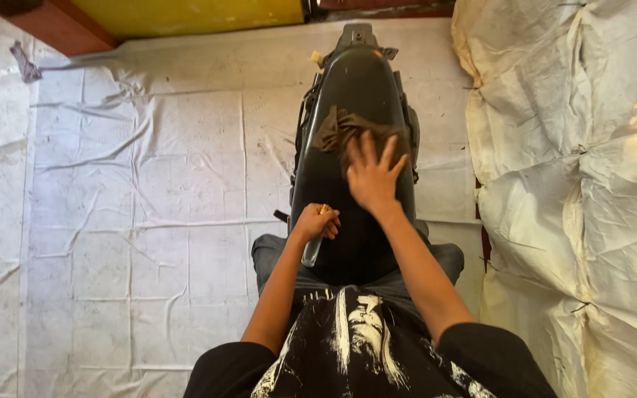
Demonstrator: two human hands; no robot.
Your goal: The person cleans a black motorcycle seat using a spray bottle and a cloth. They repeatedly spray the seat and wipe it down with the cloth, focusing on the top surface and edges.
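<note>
A long black motorcycle seat lies lengthwise in front of me, its near end resting on my lap. My right hand presses flat, fingers spread, on a dark brown rag spread on the seat's middle. My left hand sits at the seat's left edge, closed around a small clear bottle with a yellowish top that points down along the side.
White creased sheeting covers the floor to the left. Bulky cream-coloured sacks or covers rise on the right. A yellow panel and a reddish-brown frame edge lie at the top. A small grey scrap sits top left.
</note>
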